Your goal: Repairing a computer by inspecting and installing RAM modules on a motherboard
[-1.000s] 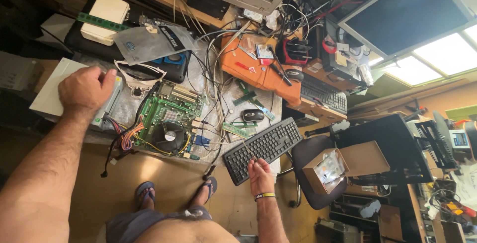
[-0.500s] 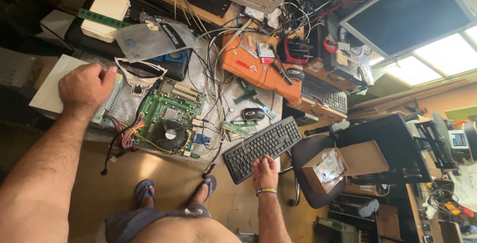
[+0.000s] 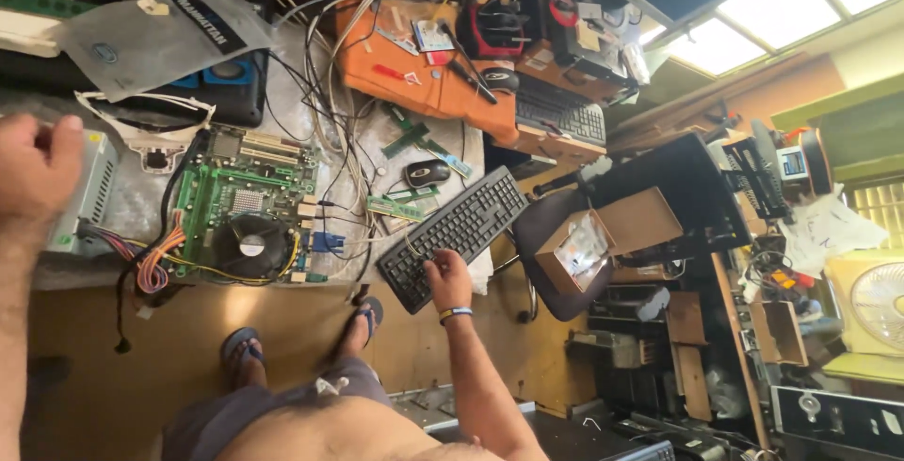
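2 hands work a cluttered tabletop [image 3: 282,75]: the right hand [image 3: 450,277] has moved onto the black keyboard [image 3: 454,233], fingers spread loosely, while the left hand [image 3: 33,164], fingers curled, stays beside the grey power supply [image 3: 87,199] near the green motherboard [image 3: 247,209].

cluttered bench [image 3: 377,150], motherboard [image 3: 247,207], keyboard [image 3: 461,232], mouse [image 3: 427,173]

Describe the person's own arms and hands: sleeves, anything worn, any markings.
Both arms are bare, with no sleeves or gloves. The left hand and its forearm carry nothing; the forearm is hairy. The right hand has a band at the wrist, striped blue and yellow. No rings or tattoos can be made out.
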